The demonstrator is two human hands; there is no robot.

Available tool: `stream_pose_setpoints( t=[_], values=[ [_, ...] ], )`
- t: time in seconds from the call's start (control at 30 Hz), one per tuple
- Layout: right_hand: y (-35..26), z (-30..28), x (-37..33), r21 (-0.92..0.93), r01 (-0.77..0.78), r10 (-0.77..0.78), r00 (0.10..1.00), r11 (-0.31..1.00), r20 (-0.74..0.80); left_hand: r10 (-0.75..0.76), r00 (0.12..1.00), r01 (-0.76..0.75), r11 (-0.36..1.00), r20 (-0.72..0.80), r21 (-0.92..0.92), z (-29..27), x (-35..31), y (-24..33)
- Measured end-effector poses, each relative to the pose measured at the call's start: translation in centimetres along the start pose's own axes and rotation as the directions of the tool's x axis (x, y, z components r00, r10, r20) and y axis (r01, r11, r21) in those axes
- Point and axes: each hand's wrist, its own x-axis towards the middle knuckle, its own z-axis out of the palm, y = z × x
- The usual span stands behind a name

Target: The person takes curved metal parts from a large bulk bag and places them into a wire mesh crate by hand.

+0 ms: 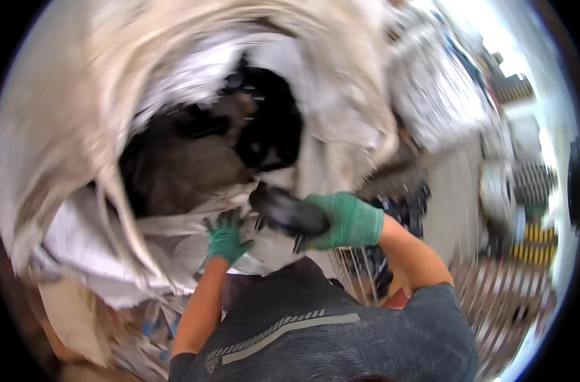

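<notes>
My right hand point(347, 221), in a green knitted glove, is closed on a black rounded part point(291, 212), smeared by motion; its exact kind does not show. It is held up just in front of the opening of a large whitish woven bulk bag point(347, 127). My left hand point(227, 240), in a green glove with dark fingertips, lies with fingers spread on the bag's near edge. Inside the bag are several black parts point(269, 121) and a brownish-grey sheet or sack point(185, 172), too blurred to name.
A bag strap point(127, 216) hangs at the left front. On the right, more black parts point(398, 210) lie beside a wire crate point(357, 270). Farther right are a white bundled sack point(436, 89), slatted stacks point(503, 305) and yellow-and-black items point(533, 245). Cardboard point(73, 318) lies at lower left.
</notes>
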Motion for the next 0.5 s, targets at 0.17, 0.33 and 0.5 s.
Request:
stream_pose_setpoints(
  t=[0.17, 0.33, 0.5],
  values=[
    [6.3, 4.7, -11.1, 0.387, -0.258, 0.318, 0.943, 0.885, -0.098, -0.046, 0.998, 0.044, 0.998, 0.046, 0.043, -0.1, 0.5, -0.1],
    [20.1, 8.0, -17.7, 0.522, -0.649, 0.756, 0.654, 0.553, 0.012, -0.071, 0.992, 0.057, 0.989, 0.101, 0.134, -0.3, 1.3, 0.7],
    [37.8, 4.2, -25.3, 0.729, -0.457, 0.855, 0.361, 0.509, -0.372, -0.117, 0.982, 0.091, 0.981, 0.15, 0.169, -0.4, 0.9, 1.0]
  ],
)
